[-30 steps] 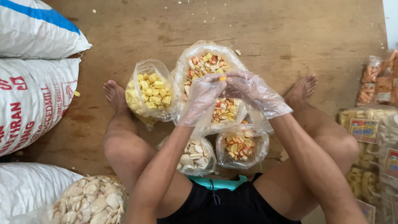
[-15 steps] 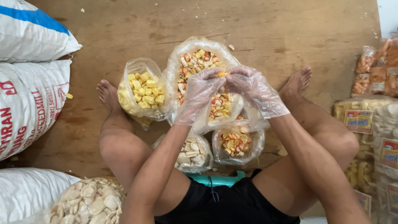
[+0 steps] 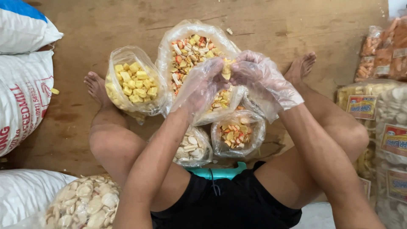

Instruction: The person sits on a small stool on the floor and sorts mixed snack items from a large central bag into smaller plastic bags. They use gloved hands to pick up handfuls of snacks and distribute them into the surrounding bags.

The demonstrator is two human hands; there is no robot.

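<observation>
Above the wooden floor point(image 3: 296, 29), the gloved left hand point(image 3: 202, 87) and right hand point(image 3: 259, 78) together pinch a small clear bag of mixed crackers point(image 3: 220, 101), with the big mixed-cracker bag point(image 3: 190, 53) at eleven o'clock and the yellow-cube bag point(image 3: 131, 82) at nine o'clock.

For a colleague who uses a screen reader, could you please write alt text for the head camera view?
A seated person's left hand and right hand, both in thin plastic gloves, meet over a clear bag of mixed crackers on a wooden floor. A bag of yellow pieces sits beside it, two smaller filled bags lie between the legs, and white sacks line the left edge.
</observation>
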